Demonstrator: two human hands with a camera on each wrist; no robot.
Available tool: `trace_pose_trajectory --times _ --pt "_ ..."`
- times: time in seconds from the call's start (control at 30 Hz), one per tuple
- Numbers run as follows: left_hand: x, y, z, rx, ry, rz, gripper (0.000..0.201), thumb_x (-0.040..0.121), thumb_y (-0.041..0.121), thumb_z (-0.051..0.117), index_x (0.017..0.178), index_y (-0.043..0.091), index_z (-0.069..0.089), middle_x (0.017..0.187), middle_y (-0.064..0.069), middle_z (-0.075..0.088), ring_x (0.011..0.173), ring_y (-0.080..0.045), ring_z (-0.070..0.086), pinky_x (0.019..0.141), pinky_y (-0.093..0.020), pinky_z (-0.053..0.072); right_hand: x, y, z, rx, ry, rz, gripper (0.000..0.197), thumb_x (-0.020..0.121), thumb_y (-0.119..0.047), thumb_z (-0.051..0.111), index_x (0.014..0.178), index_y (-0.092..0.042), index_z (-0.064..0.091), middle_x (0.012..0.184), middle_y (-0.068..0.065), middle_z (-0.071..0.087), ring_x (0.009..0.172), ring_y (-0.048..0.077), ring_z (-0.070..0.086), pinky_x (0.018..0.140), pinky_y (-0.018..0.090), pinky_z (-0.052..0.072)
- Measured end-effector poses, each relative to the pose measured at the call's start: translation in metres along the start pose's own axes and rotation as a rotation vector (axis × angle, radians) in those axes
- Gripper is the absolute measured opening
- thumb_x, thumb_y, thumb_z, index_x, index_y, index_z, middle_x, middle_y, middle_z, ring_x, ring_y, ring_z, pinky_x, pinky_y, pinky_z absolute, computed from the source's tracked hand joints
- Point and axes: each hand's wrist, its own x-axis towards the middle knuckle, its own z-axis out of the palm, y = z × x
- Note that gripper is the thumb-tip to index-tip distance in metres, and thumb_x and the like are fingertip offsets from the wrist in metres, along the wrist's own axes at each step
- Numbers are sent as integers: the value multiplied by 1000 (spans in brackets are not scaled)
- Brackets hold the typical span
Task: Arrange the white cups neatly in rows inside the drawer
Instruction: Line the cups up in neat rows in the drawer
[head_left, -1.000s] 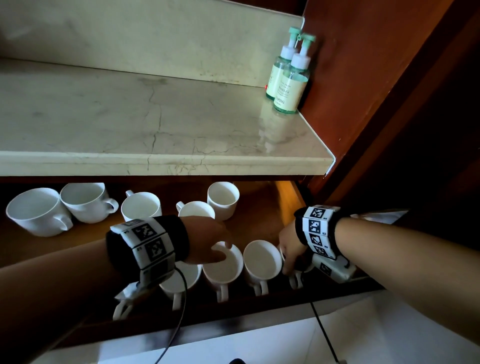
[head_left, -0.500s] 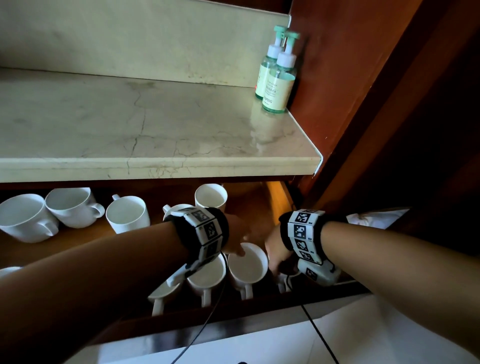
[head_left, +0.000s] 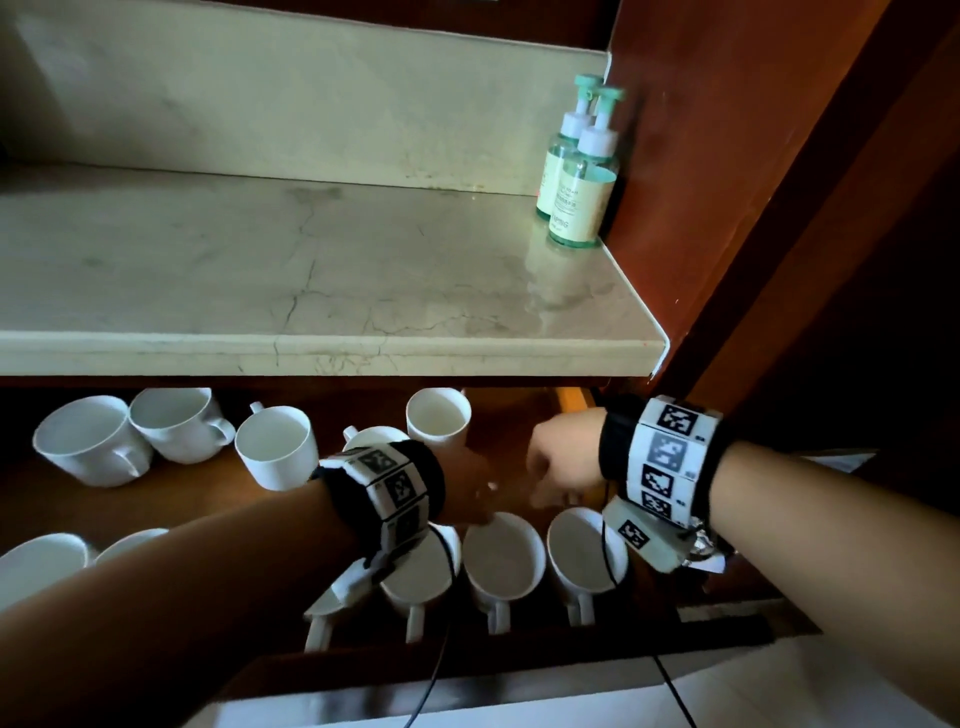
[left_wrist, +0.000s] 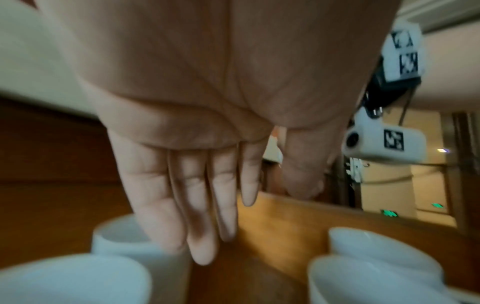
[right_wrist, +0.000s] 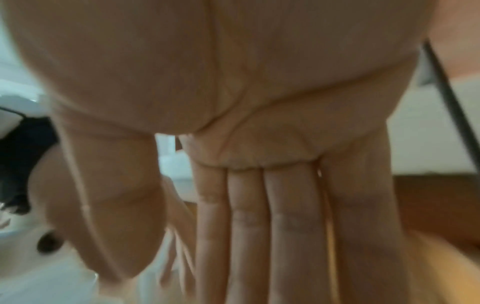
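Three white cups stand side by side at the drawer's front, handles towards me: one (head_left: 418, 574) under my left wrist, a middle one (head_left: 503, 556) and a right one (head_left: 584, 550). Loose white cups sit further back: a tipped pair (head_left: 91, 441), one (head_left: 275, 447) and one (head_left: 439, 415). My left hand (head_left: 467, 493) hovers just behind the middle cup, its fingers (left_wrist: 197, 205) straight and empty. Beside it, behind the right cup, my right hand (head_left: 558, 465) also holds nothing; its fingers (right_wrist: 259, 216) look straight in the blurred wrist view.
A marble counter (head_left: 311, 270) overhangs the back of the wooden drawer (head_left: 182, 499). Two green pump bottles (head_left: 582, 197) stand at its right end against a dark red wooden panel (head_left: 727, 156). Two more cups (head_left: 41, 561) sit at the drawer's front left.
My left hand has let go of the front-row cup rim and my right hand has left the rightmost cup; both hands have risen and moved back behind the row.
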Motion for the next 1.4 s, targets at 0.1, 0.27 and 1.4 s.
trace_pose_trajectory --times 0.1,0.27,1.4 --pt "-34 -36 -11 -186 140 -52 43 90 41 53 131 29 51 127 5 60 118 -16 56 103 -29 41 -1 -14 -17 -94 140 -30 27 85 -40 63 90 -15 72 73 -2 66 64 14 58 49 22 39" --pt "-129 -112 -8 -394 382 -247 32 86 33 63 118 29 62 108 10 68 90 -8 64 84 -21 50 21 -63 -28 -116 278 -102 28 83 -40 65 91 -14 72 82 3 66 78 23 65 63 27 47" --pt "-191 -341 68 -69 -3 -608 32 93 22 52 123 17 63 128 -2 61 117 -21 58 88 -24 47 93 -282 -29 -2 326 -150 25 85 -40 58 91 -17 66 98 3 67 89 21 64 71 29 50"
